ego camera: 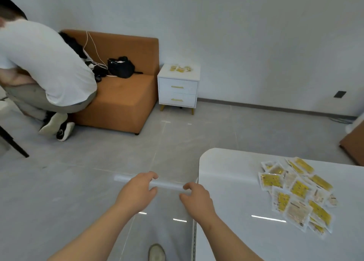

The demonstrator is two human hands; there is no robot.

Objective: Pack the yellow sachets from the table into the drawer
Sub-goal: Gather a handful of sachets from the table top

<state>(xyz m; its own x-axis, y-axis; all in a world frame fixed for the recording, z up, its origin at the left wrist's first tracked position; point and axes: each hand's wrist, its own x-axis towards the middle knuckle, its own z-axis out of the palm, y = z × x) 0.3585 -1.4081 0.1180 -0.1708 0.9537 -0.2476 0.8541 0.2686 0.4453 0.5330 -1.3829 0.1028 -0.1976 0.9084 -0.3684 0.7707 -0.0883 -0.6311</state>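
A heap of yellow plastic sachets (297,193) lies on the white round-cornered surface (232,181), near right. Far behind, a white two-drawer cabinet (178,91) stands against the wall (256,43), just right of an orange fabric sofa (122,99), with a few more sachets (180,68) on top.

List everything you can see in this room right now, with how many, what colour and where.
Yellow plastic sachets: one overlapping pile, uncountable, yellow and pale, on the table's right side.
Glossy white table: one, white, lower right.
White two-drawer bedside cabinet: one, white with gold handles, far wall, drawers closed.
Small yellow sachets: a few, yellow, on the cabinet top.
Orange upholstered sofa: one, orange, left of the cabinet.
Black fabric bag: one, black, on the sofa seat.
Person in white shirt: one, bent over, far left.
Left hand: one, bare, over the floor, holding nothing.
Right hand: one, bare, by the table's left edge, holding nothing.
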